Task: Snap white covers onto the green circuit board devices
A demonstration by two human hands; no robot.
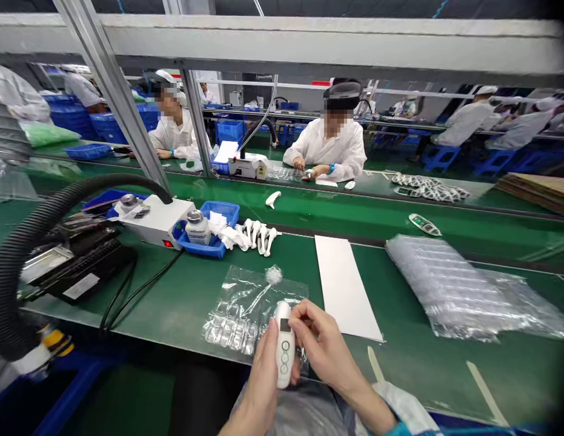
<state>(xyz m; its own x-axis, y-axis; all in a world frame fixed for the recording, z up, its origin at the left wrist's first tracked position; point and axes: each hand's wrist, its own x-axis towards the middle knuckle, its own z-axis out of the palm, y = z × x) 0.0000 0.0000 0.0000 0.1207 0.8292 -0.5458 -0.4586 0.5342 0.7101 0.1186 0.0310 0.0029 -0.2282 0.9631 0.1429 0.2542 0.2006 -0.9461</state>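
Observation:
A white handheld device (285,357) with a small dark screen and round buttons is held upright in my left hand (263,375), fingers wrapped round its side and back. My right hand (320,339) is at the device's upper right, thumb and forefinger pinched together beside the screen; whatever they may hold is too small to make out. Under and behind the device, a clear plastic sheet (236,297) with small clear pieces lies on the green table. To the right of my hands is a white paper sheet (345,284).
White device parts (262,235) lie beside a blue tray (209,247) holding a bottle (197,227). A black hose (18,242) arches at left near a white box (159,221). Clear bags (454,290) lie right. Across the green belt (309,212), a person (329,142) works.

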